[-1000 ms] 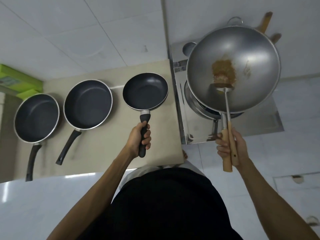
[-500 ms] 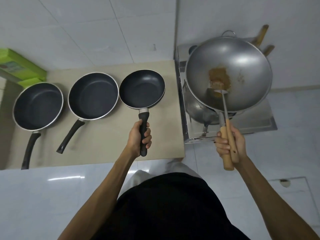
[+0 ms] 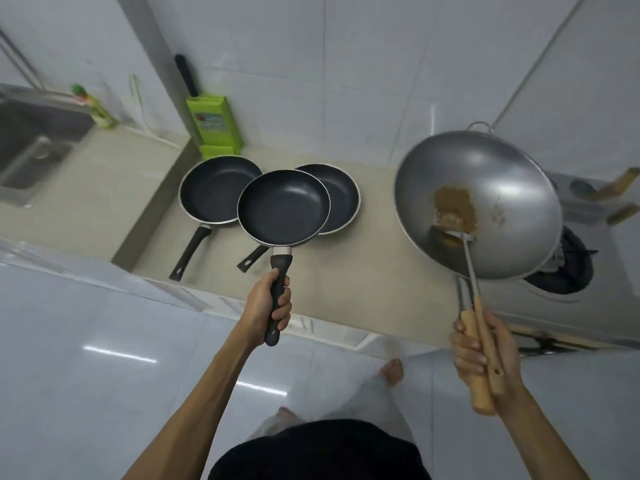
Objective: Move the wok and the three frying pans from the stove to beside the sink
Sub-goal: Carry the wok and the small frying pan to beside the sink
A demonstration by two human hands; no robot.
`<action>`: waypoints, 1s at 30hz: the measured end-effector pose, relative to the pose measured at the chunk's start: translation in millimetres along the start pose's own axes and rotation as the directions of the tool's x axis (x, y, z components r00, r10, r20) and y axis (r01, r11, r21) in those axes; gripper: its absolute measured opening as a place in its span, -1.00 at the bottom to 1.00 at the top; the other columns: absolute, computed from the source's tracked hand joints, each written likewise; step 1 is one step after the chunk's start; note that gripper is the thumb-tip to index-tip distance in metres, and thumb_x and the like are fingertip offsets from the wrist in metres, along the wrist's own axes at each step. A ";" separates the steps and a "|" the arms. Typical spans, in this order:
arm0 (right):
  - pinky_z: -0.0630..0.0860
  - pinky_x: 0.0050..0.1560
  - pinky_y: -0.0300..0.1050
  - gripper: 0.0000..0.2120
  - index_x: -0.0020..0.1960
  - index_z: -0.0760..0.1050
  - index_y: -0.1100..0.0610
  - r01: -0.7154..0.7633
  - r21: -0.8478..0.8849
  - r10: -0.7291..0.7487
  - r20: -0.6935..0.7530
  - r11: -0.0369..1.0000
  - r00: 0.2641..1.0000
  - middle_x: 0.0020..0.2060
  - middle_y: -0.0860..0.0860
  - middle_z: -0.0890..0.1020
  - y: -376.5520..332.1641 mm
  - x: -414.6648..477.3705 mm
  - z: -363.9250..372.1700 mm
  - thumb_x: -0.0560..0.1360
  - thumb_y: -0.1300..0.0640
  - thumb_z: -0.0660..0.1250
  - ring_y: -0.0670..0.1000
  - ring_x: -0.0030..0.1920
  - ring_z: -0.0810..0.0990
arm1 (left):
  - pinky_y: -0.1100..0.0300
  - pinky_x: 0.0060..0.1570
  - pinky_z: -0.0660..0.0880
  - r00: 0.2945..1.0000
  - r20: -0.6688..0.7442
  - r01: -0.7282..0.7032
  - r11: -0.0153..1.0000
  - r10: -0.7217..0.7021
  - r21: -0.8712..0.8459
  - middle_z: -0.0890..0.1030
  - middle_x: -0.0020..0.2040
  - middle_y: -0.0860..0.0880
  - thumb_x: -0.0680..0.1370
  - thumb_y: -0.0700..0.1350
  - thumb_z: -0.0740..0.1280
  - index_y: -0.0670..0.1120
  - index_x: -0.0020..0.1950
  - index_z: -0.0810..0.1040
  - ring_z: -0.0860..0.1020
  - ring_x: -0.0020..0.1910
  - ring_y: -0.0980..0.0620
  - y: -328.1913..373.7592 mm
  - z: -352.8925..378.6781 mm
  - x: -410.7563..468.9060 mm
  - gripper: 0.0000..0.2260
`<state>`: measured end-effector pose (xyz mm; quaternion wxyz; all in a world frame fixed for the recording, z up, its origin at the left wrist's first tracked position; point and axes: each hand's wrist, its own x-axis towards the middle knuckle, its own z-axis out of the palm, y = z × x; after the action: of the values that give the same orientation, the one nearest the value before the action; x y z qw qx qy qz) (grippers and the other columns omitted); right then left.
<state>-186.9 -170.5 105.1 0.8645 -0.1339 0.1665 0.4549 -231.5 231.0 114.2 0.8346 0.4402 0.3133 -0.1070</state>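
My left hand (image 3: 265, 308) grips the black handle of a small black frying pan (image 3: 283, 206), held in the air over two other black frying pans. Those rest on the beige counter: one to the left (image 3: 213, 188), one behind to the right (image 3: 341, 195), partly covered by the lifted pan. My right hand (image 3: 483, 351) holds the wooden handle of a steel wok (image 3: 485, 195) together with a metal spatula (image 3: 469, 261). The wok is lifted, tilted toward me, with a brown patch inside. The gas stove (image 3: 568, 271) lies under and right of the wok.
A steel sink (image 3: 31, 147) sits at the far left, with beige counter (image 3: 93, 199) between it and the pans. A green knife block (image 3: 213, 126) and a bottle (image 3: 93, 105) stand against the tiled wall. Two wooden handles (image 3: 616, 188) rest behind the stove.
The small pan has risen off the counter and now hangs over the other two. The wok has come off the burner and moved left. My view has swung left, bringing the sink in.
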 end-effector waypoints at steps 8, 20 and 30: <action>0.36 -0.58 -0.13 -0.31 -0.11 0.52 0.34 -0.141 -0.103 0.142 -0.002 0.985 0.990 -0.47 0.13 0.48 69.6 86.8 67.8 0.58 -0.27 -0.01 -0.02 -0.54 0.24 | 0.31 -0.70 0.23 0.991 -0.091 -0.106 0.992 0.100 -0.068 0.28 -0.50 0.01 0.67 0.05 0.10 -0.08 -0.18 0.41 0.21 -0.68 0.10 64.2 -121.5 -41.7 -0.69; 0.32 -0.47 -0.15 -0.31 0.09 0.51 0.31 -0.445 -0.315 0.506 0.148 0.839 0.850 -0.33 0.04 0.31 120.8 295.2 154.5 0.59 -0.24 -0.12 -0.02 -0.46 0.33 | 0.32 -0.69 0.22 0.937 -0.298 -0.237 0.958 0.181 -0.164 0.27 -0.50 0.01 0.68 0.03 0.10 -0.09 -0.16 0.42 0.21 -0.68 0.10 169.4 -264.1 -35.7 -0.70; 0.24 -0.65 -0.22 -0.56 -0.17 0.48 0.33 -0.609 -0.343 0.599 -0.147 0.715 0.787 -0.52 0.06 0.30 201.4 455.5 252.8 0.40 -0.06 0.51 -0.03 -0.64 0.22 | 0.30 -0.67 0.23 0.814 -0.547 -0.369 0.901 0.194 -0.228 0.28 -0.50 0.01 0.66 0.02 0.10 -0.10 -0.16 0.40 0.19 -0.66 0.09 238.1 -391.6 -51.0 -0.73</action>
<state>-70.6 375.1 132.0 0.6245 -0.2395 0.1225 0.7332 -331.0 680.5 141.7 0.7881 0.3513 0.4671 0.1930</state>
